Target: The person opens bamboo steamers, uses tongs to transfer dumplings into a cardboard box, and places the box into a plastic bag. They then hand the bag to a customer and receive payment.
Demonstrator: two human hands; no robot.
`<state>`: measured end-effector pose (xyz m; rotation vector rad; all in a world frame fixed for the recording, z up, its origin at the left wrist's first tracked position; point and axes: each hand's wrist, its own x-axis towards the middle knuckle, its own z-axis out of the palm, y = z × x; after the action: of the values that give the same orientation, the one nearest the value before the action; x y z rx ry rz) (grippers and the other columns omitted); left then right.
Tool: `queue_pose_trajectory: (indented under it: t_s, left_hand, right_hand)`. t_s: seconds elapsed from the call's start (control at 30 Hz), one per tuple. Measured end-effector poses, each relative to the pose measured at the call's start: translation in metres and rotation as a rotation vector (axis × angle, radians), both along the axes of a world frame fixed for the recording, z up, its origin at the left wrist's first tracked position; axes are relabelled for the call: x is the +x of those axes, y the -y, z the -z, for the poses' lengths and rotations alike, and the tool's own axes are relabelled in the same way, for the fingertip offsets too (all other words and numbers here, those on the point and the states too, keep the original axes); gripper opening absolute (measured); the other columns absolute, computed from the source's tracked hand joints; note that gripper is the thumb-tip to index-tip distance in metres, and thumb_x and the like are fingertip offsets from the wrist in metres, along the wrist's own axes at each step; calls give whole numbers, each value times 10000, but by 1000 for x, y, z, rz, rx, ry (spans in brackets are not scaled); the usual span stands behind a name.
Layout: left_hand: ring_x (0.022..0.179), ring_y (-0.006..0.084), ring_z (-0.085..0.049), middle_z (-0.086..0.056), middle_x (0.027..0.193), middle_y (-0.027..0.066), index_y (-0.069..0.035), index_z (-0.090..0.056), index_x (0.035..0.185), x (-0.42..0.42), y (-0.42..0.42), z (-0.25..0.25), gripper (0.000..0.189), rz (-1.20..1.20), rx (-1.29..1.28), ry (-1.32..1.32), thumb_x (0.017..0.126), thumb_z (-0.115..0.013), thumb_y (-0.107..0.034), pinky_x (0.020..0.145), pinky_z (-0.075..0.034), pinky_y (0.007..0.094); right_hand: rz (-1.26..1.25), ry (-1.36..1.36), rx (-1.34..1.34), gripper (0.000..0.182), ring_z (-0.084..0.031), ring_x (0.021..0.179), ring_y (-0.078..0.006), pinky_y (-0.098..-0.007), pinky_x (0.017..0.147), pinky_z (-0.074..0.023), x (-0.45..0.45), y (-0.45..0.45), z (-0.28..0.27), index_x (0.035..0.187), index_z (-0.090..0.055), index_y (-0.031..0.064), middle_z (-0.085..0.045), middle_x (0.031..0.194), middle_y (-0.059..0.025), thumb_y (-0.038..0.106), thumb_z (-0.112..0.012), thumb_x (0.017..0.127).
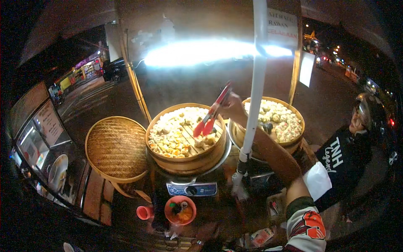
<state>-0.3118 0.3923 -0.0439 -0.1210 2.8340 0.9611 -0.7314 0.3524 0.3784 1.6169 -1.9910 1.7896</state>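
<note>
My right hand (230, 105) grips red-tipped tongs (210, 121) over a large round bamboo steamer (185, 165). The tong tips point down beside a few dumplings (206, 140) on the slatted base; whether they pinch one is unclear. Rows of pale dumplings (168, 132) line the steamer's left and far sides. To the right, partly behind my forearm, a second bamboo steamer (294, 146) holds more dumplings and a dark one (267, 127). Low in the picture, a dim, blurred shape with something like a wristband may be my left hand (206, 234); its fingers cannot be made out.
A white pole (256, 78) rises between the steamers. A woven bamboo lid (116, 148) leans at left. Nearer are a blue stove control panel (192, 189), a pink container (180, 201) and a pink cup (144, 212). A person (340, 157) is at right; a bright lamp (201, 53) hangs beyond.
</note>
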Motion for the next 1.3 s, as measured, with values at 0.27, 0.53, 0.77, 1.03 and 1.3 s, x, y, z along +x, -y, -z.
queue_pose_trajectory:
  t_s: [0.27,0.53,0.77,1.03,1.3]
  left_hand:
    - [827,395,-660,-673,941,226,-62,-642,1169,9,-2,-3,433,-160,-77,-121,894,-593,-393,690,-536,540]
    - [822,424,-654,-670,919,246,-56,-628,1160,0,-15,-17,428,-192,-165,-179,895,-601,-391,707,-533,532]
    - [892,436,-646,-673,967,237,-31,-623,1153,-8,-15,-34,381,-188,-134,-134,911,-603,-324,779,-519,532]
    - [964,390,-646,-661,1029,198,-39,-616,1085,-48,-56,-91,268,82,137,-497,827,-650,-106,805,-524,455]
    - [858,364,-629,-644,941,124,-92,-625,1080,-160,-166,-216,258,492,283,-780,823,-650,-84,727,-531,435]
  right_hand:
    - [1119,9,-503,473,-621,749,-176,-334,668,-528,56,-219,-35,1116,-563,21,-649,910,-105,329,-769,823]
    - [1583,-279,84,425,-666,704,-232,-394,644,-530,93,-311,44,1038,-579,76,-648,834,-84,413,-732,829]
    - [1375,-193,273,502,-683,808,-385,-510,708,-544,89,-287,123,1082,-585,35,-670,884,-203,405,-760,793]
    - [1113,-116,388,213,-659,831,-390,-508,708,-517,203,-359,212,976,-617,53,-658,904,-182,235,-679,885]
    - [1027,26,990,212,-677,851,-361,-491,760,-534,192,-360,372,843,-708,65,-692,862,-166,270,-657,824]
